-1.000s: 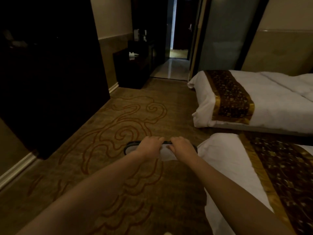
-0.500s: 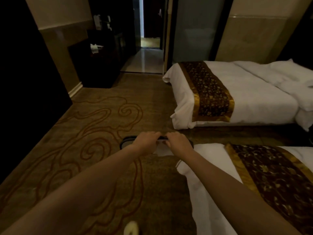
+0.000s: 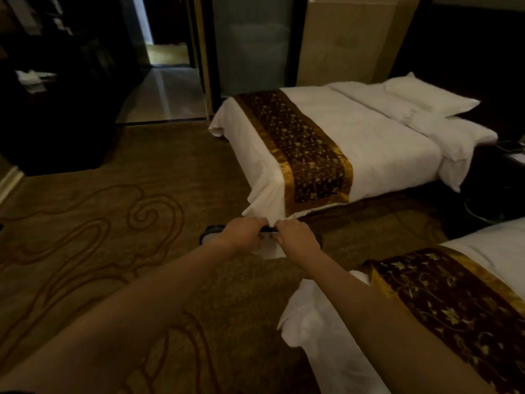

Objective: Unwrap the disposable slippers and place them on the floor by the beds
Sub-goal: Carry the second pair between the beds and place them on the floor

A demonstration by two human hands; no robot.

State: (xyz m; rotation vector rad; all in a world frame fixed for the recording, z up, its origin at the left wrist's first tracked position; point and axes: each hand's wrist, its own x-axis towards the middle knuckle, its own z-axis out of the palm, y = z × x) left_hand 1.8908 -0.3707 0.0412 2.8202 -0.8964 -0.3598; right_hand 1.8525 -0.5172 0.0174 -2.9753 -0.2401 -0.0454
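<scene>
A dim hotel room with a swirl-patterned carpet (image 3: 99, 223) on the left. At centre, a person's left hand (image 3: 241, 233) and right hand (image 3: 295, 240) are both closed side by side on a dark-edged slipper pack (image 3: 267, 245), held out in the air above the carpet. To the right stand 2 beds (image 3: 369, 149) with gold runners. The unwrapping step seems underway; next, the hands likely need to pull apart to tear the wrap open.

No text, label or number can be read — the room is too dim.
</scene>
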